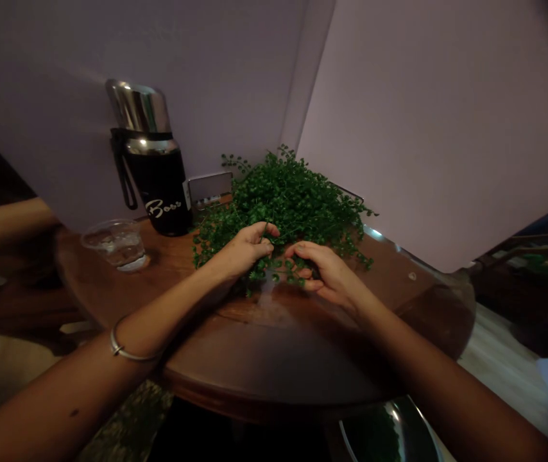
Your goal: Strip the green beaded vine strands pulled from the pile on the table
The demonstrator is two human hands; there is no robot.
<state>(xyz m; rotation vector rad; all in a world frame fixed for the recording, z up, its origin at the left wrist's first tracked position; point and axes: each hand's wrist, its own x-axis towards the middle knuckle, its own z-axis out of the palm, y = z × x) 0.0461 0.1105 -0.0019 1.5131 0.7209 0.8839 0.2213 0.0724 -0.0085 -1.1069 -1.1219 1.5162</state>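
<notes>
A bushy green plant [298,196] with many tiny round leaves spreads over the back of a round wooden table [274,359]. My left hand [248,247] is curled into the near edge of the foliage, fingers closed round some stems. My right hand [325,269] lies just beside it, fingers bent and pinching trailing sprigs at the plant's front. A thin silver bangle [127,350] sits on my left forearm.
A black flask [151,163] with a steel cap and a strap stands at the back left. In front of it is a clear glass [117,242] of water. A small grey box [209,189] leans against the wall. Another person's arm [7,221] shows at the far left.
</notes>
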